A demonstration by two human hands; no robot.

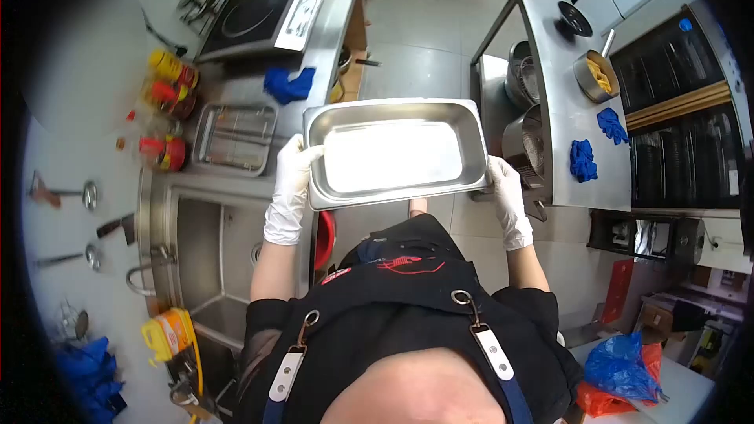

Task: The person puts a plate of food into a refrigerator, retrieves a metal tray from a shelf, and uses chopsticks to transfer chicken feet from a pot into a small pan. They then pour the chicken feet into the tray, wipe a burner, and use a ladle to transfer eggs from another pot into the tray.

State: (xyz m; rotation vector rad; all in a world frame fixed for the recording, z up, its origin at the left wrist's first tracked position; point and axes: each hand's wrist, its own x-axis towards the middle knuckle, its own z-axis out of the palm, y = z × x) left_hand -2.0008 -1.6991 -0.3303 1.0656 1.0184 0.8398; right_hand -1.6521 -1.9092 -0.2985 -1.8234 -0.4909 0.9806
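Between both hands I hold a rectangular stainless steel food pan [397,198], its bare inside facing up and shining brightly. My left hand [292,177], in a white glove, grips the left short side, with the thumb over the rim. At the right short side, my right hand [506,188], also in a white glove, is closed on the rim; its fingers are partly hidden under the pan. The pan is held in the air in front of my black apron, over the gap between the two counters.
Left are a sink [208,267], a tray with a rack [234,139], sauce bottles [169,102], a blue cloth [289,85] and an induction cooker [255,12]. A steel table [565,110] at right bears a saucepan [597,77], a black bowl [575,19] and blue cloths [583,161].
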